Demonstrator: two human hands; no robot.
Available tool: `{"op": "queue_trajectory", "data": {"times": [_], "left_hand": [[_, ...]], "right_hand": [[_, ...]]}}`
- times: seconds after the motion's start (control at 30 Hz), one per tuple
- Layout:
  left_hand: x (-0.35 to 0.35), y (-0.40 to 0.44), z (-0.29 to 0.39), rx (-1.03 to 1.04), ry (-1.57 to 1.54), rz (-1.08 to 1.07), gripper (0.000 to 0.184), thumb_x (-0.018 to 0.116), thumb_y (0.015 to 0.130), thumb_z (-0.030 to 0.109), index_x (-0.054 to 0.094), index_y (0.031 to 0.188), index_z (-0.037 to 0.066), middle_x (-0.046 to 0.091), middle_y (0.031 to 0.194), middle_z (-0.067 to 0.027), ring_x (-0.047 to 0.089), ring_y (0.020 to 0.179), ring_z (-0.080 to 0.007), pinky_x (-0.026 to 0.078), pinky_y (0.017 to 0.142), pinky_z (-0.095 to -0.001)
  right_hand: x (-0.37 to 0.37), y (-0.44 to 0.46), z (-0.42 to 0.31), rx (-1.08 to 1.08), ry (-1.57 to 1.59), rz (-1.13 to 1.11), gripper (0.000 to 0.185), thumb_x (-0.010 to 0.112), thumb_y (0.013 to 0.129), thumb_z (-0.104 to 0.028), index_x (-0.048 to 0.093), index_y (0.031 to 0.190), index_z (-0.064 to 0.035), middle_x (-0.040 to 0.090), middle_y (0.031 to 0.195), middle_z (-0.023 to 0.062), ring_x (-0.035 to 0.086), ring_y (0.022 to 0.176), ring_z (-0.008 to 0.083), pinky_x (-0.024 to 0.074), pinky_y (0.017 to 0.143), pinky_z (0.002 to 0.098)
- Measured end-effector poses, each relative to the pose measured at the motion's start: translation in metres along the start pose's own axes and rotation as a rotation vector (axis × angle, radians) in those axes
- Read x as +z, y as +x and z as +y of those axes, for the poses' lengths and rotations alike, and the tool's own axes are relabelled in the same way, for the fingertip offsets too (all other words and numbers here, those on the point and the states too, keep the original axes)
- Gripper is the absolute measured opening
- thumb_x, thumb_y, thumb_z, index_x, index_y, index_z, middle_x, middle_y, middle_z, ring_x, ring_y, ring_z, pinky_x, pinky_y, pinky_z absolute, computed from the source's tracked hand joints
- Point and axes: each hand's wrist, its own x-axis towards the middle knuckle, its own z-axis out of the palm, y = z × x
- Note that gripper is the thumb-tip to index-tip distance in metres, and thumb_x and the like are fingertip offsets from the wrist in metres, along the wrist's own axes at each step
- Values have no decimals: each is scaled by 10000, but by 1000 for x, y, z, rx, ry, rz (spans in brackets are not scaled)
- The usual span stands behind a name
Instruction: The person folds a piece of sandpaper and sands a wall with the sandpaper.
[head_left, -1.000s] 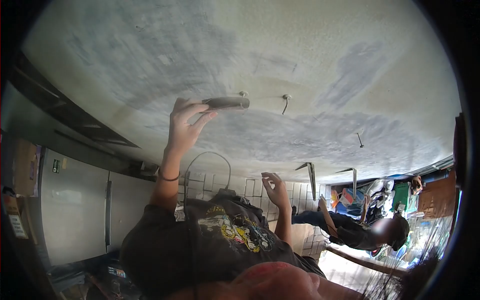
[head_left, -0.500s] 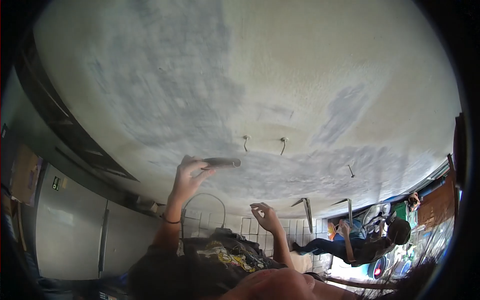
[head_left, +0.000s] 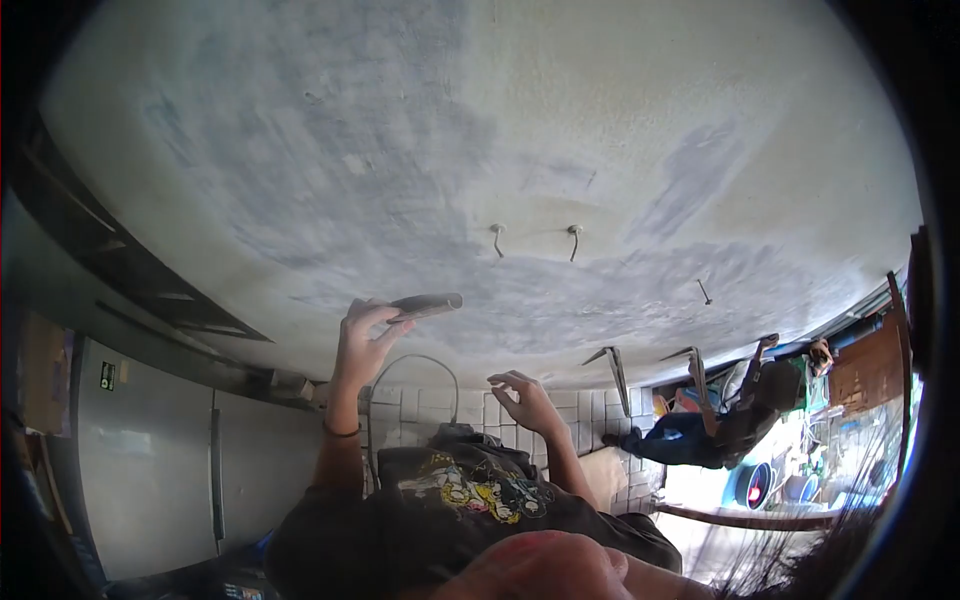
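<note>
- a pale wall [head_left: 640, 90] fills the upper half of the view, with broad grey smears over its left part, a band of grey across its lower part and a slanted grey patch toward the right.
- a grey two-door cabinet [head_left: 145, 460] stands at the left, a dark upright handle between its doors.
- the wearer's dark shirt [head_left: 340, 545], printed in yellow and white on the chest, takes up the lower middle.
- a tiled floor [head_left: 592, 408] shows beyond the shirt, under the two hands.
- another person [head_left: 690, 440], in dark clothes and blue trousers, is at the right, well apart from the wearer's hands.
- the left hand [head_left: 362, 345] is raised in front of the wall, a dark band [head_left: 340, 433] round its wrist; its fingers are closed on a dark rolled piece, thumb below and the others above.
- the right hand [head_left: 532, 405] hangs lower, its fingers parted and loosely bent, near the shirt front.
- the dark rolled piece [head_left: 428, 305] points rightward from the left fingers, near the wall's grey band; i cannot tell whether it touches the wall.
- two metal brackets [head_left: 618, 378] jut out right of the right hand.
- two small hooks [head_left: 575, 243] sit side by side on the wall, above and right of the piece.
- a nail [head_left: 706, 292] sticks out farther right.
</note>
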Motion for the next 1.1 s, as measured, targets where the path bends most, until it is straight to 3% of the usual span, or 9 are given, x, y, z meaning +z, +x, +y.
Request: {"op": "queue_trajectory", "data": {"times": [0.1,0.97,1.07,1.1], "left_hand": [[6,0,-1,-9,-10,-37,221,825,793,125,725,914,-31,706,922,-116,591,913,-264,482,796,-375],[86,14,34,71,-104,-580,225,833,793,215,754,897,31,710,875,-56,571,866,-223,440,806,-354],[101,5,35,52,-142,-638,231,831,797,224,751,903,36,711,876,-59,588,877,-228,449,804,-352],[105,3,31,72,-134,-709,229,820,799,231,751,906,40,713,892,-92,603,884,-275,462,817,-373]], "right_hand": [[-2,-8,-1,69,-23,-12,237,657,934,-151,695,1141,-41,702,1067,168,687,985,326,538,843,399],[-12,-84,3,212,9,329,238,650,935,-116,682,1151,-22,706,1088,161,695,965,298,539,830,388],[-11,-93,8,217,42,380,238,649,940,-119,680,1156,-24,707,1092,158,696,955,289,538,830,380],[-12,-94,8,199,61,408,239,649,943,-120,679,1160,-25,707,1094,156,697,949,280,537,830,372]]}}
